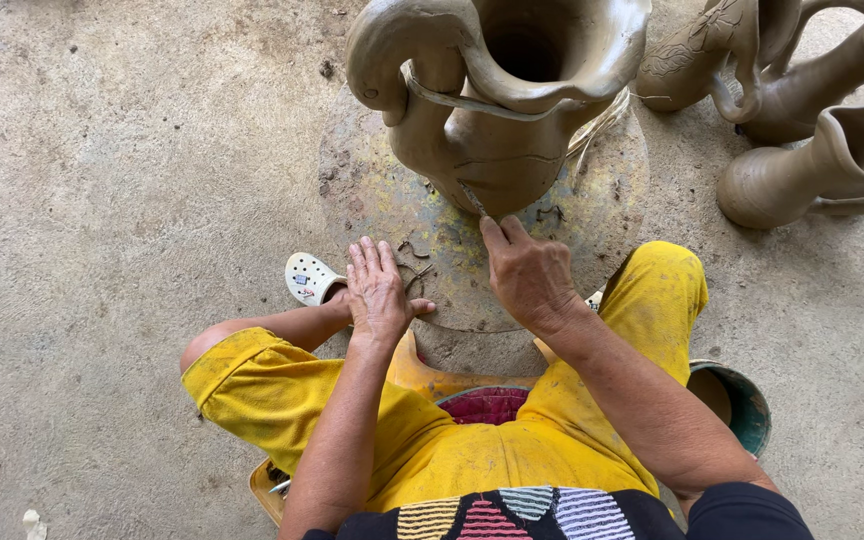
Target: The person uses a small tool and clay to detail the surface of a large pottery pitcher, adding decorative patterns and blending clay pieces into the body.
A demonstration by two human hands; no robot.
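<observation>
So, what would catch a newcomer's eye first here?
The big unfired clay vase on the round turntable, top centre. The right hand presses a thin tool against its base; the left hand rests flat on the wheel. More clay vases stand at the upper right.

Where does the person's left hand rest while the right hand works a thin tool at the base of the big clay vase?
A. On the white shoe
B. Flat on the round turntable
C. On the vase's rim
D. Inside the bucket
B: the left hand lies palm-down on the round turntable.

No packages, labels, signs, screens.
</observation>
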